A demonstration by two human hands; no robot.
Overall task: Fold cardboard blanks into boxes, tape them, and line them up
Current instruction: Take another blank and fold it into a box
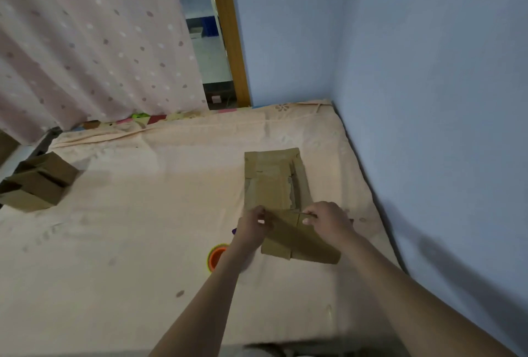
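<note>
Both hands — left hand (253,224), right hand (328,218) — pinch flat brown cardboard blank (300,242).

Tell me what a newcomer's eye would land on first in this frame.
First, the two hands at centre right: the left hand and right hand both grip the far edge of a cardboard blank, held just above the peach bedsheet. Right behind it lies a stack of flat blanks. At the far left edge stand folded boxes, and an orange tape roll peeks out beside the left wrist.
</note>
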